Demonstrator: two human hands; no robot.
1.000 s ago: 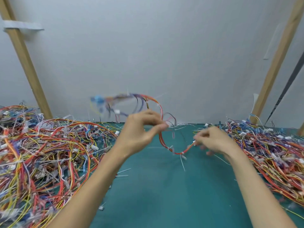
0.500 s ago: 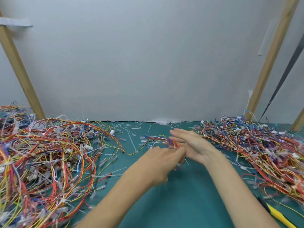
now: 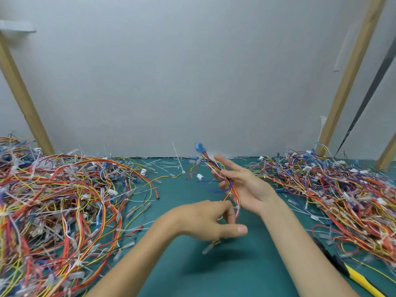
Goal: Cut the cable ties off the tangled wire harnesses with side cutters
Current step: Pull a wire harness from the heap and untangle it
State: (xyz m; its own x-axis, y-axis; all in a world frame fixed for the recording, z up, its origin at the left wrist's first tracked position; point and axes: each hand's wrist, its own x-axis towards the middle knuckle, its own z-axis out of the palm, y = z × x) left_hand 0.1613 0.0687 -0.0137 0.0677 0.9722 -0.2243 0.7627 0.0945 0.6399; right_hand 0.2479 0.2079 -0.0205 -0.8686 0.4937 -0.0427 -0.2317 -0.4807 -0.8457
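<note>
I see the wire harness [image 3: 232, 190] raised over the middle of the bench [image 3: 225, 275], its blue connectors uppermost. The left hand [image 3: 205, 221] curls its fingers round the lower run, thumb out straight. The right hand [image 3: 244, 185] has its index finger straight and the wires across its other fingers; I can't tell whether they clamp. The side cutters [image 3: 357, 277] lie at the front right corner. Tangled harness piles [image 3: 64, 200] fill both sides, and cut cable ties [image 3: 169, 165] litter the back edge.
</note>
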